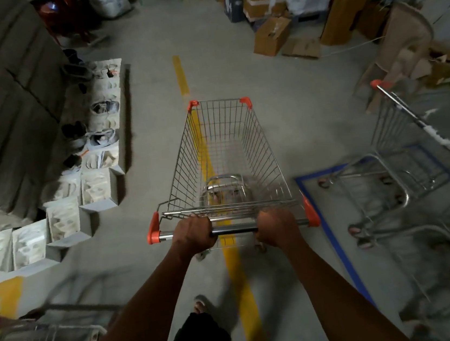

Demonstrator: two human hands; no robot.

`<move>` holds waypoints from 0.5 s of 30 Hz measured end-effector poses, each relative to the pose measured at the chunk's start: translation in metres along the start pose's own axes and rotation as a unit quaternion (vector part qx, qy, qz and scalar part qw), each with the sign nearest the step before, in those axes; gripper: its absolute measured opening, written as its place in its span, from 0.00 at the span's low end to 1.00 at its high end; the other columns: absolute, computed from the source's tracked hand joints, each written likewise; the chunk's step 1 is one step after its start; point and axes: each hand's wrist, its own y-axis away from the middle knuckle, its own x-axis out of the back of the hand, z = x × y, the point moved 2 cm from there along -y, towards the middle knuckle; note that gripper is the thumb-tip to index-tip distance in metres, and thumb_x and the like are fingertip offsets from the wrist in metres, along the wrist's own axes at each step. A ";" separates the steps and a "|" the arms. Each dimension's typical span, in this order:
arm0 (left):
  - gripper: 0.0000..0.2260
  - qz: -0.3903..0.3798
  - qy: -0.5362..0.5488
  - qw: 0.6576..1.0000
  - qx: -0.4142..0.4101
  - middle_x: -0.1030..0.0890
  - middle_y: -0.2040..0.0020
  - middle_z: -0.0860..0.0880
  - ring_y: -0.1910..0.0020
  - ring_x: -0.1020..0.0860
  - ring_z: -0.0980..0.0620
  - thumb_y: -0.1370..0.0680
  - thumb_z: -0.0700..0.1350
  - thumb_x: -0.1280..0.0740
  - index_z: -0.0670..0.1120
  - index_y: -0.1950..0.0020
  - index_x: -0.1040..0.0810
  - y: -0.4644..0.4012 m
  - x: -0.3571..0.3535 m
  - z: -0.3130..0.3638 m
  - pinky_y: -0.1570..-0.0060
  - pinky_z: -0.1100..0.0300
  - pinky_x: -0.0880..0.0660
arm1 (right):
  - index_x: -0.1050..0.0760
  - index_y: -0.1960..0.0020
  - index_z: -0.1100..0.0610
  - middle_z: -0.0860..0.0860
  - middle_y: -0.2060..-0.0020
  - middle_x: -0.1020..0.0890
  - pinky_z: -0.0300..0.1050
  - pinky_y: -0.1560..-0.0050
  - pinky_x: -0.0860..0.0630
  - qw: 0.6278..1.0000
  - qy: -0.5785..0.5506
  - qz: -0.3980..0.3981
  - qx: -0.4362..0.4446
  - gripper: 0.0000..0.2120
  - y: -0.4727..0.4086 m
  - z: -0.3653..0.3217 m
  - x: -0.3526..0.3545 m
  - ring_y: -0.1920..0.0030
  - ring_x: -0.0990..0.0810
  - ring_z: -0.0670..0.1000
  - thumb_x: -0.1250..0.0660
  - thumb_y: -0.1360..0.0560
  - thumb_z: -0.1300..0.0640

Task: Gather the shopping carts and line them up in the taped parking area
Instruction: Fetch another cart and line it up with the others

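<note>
Left hand (192,235) and right hand (277,227), fingers wrapped round handle (234,229) of empty cart (224,153), centre over yellow line (238,276). Second cart (417,175) right, inside blue tape (330,231).

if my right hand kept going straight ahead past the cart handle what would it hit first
The right hand grips the handle bar pointing forward, so it would probably first meet the wire rear panel of the cart's basket, just beyond the bar.
</note>
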 end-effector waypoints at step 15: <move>0.12 0.002 0.010 0.993 -0.114 0.20 0.65 0.51 0.66 0.18 0.49 0.24 0.57 0.36 0.50 0.60 0.23 0.150 -0.036 0.079 0.63 0.56 0.20 | 0.21 0.61 0.51 0.49 0.65 0.18 0.47 0.61 0.22 0.984 -0.025 -0.001 -0.175 0.11 0.212 -0.016 -0.097 0.63 0.16 0.53 0.25 0.34 0.46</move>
